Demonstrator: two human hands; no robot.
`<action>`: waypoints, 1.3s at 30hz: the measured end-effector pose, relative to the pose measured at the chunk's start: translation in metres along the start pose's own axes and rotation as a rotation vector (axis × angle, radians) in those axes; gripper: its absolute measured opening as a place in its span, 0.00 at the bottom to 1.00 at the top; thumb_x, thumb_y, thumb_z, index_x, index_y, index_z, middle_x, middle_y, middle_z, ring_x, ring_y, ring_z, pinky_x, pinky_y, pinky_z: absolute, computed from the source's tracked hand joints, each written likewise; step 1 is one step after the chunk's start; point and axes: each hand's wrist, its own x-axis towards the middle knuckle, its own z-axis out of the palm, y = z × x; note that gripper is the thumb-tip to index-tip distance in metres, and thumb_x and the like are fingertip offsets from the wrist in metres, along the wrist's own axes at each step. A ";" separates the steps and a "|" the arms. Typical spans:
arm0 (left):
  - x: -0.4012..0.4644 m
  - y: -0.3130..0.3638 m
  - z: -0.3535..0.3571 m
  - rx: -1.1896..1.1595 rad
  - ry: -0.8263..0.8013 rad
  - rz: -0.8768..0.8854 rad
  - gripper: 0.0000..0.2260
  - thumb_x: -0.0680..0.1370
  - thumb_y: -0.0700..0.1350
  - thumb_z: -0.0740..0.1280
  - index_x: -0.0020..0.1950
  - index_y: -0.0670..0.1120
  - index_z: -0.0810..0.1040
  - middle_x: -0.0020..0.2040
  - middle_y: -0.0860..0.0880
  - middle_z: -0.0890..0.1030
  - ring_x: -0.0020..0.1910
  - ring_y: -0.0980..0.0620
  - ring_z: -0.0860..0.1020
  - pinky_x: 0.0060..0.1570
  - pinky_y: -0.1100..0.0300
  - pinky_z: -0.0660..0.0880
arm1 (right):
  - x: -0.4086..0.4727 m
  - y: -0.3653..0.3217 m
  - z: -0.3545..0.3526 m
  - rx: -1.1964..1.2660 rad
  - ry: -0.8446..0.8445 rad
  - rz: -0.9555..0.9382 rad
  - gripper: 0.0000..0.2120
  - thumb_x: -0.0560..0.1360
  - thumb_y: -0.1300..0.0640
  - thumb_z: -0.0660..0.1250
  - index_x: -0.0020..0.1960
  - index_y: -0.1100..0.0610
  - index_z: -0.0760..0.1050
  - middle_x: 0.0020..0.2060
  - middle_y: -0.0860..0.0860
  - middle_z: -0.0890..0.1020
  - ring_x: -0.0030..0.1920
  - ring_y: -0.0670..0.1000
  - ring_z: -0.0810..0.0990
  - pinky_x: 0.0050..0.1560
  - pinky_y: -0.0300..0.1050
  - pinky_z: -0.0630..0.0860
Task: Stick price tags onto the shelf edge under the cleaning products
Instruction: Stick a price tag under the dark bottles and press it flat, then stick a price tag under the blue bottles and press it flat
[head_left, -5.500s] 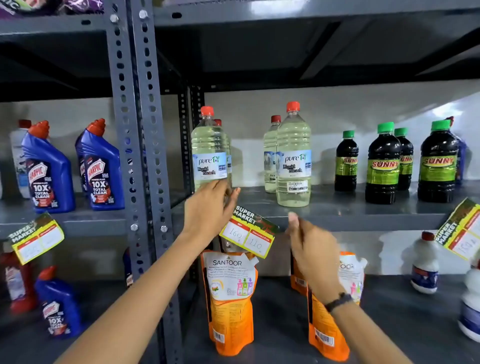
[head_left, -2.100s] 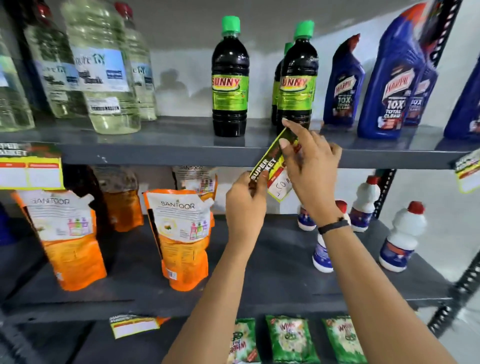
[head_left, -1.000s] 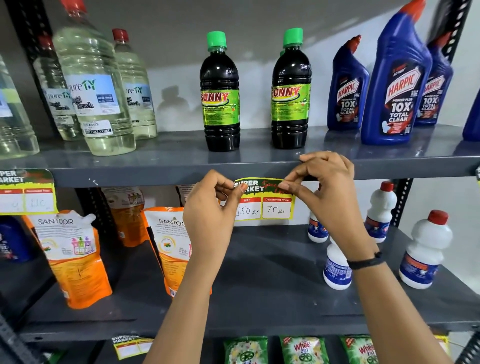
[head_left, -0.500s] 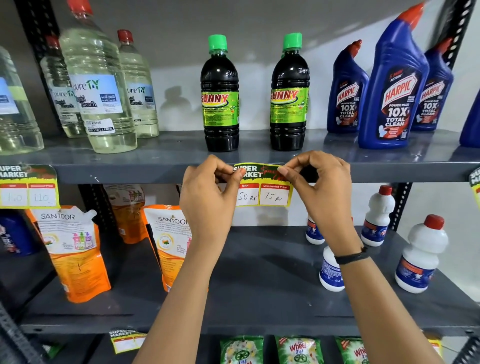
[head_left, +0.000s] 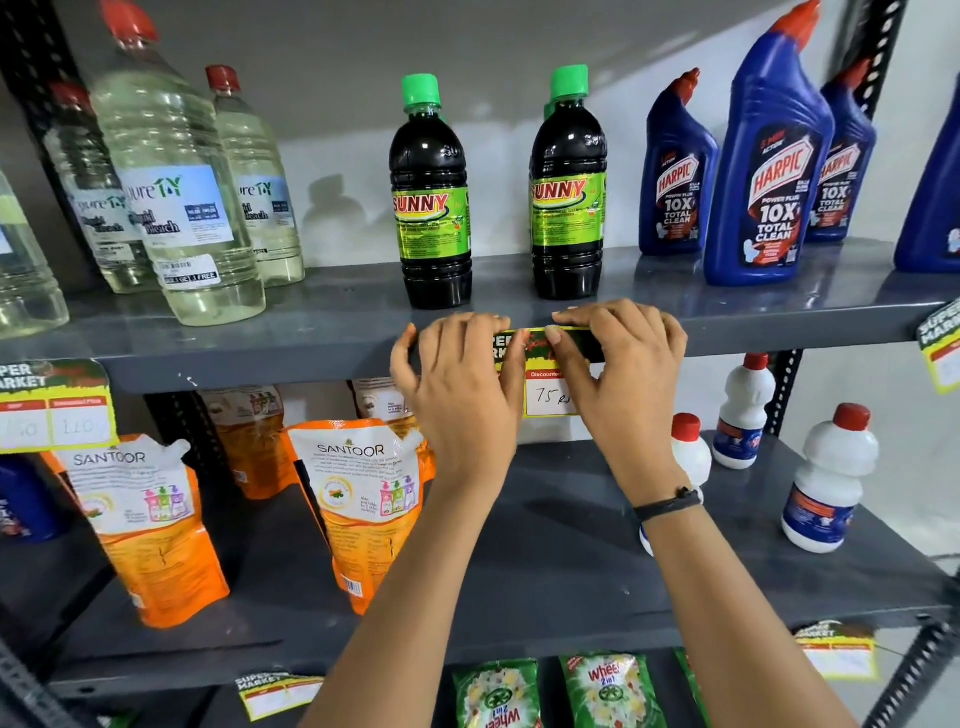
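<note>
price tag (head_left: 550, 384): pressed against the shelf edge (head_left: 260, 358), right under the two dark green-capped bottles (head_left: 434, 197), likely so it marks those; top strip on the edge, white price part hangs below it.
left hand (head_left: 457, 384): flat, fingers together, pushing on the tag's left half; not gripping anything, looks like smoothing the sticky strip down.
right hand (head_left: 623, 374): same, fingers spread slightly over the tag's right top corner, thumb below; pressing, not pinching.
hands, relation: side by side, close, a narrow gap between them where the tag shows.
step, judged: tag is being stuck down, nearly done for this spot.
other tags: one already on the same edge at far left (head_left: 54, 402) under the clear bottles (head_left: 171, 197); another cut off at the right border (head_left: 943, 348).
hidden: left price box and most of the header covered by hands; only "75" readable.
can't tell: whether the tag sits level or is fully stuck.
blurred: writing on the left tag, faint; tags on the lower shelf unreadable.
cut off: blue bottles (head_left: 769, 171) at right partly out of frame.
</note>
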 end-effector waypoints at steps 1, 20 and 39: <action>-0.001 0.000 0.002 -0.004 0.014 -0.001 0.09 0.79 0.53 0.61 0.49 0.49 0.76 0.46 0.51 0.82 0.52 0.49 0.77 0.65 0.51 0.59 | 0.000 -0.001 0.001 -0.001 0.007 0.010 0.09 0.75 0.50 0.65 0.51 0.52 0.79 0.45 0.50 0.81 0.50 0.53 0.76 0.58 0.46 0.60; 0.004 0.021 -0.011 0.039 -0.028 -0.132 0.08 0.76 0.51 0.62 0.47 0.48 0.76 0.43 0.45 0.82 0.50 0.43 0.77 0.68 0.43 0.60 | -0.019 0.049 -0.055 0.210 0.082 0.034 0.09 0.75 0.58 0.65 0.55 0.54 0.78 0.54 0.49 0.81 0.59 0.47 0.75 0.62 0.45 0.69; -0.081 0.287 0.121 -0.486 -0.179 -0.286 0.08 0.75 0.48 0.68 0.50 0.47 0.74 0.44 0.50 0.83 0.40 0.53 0.80 0.33 0.69 0.70 | 0.031 0.271 -0.181 -0.035 0.068 0.125 0.14 0.78 0.55 0.62 0.63 0.53 0.73 0.58 0.52 0.78 0.59 0.52 0.74 0.60 0.44 0.60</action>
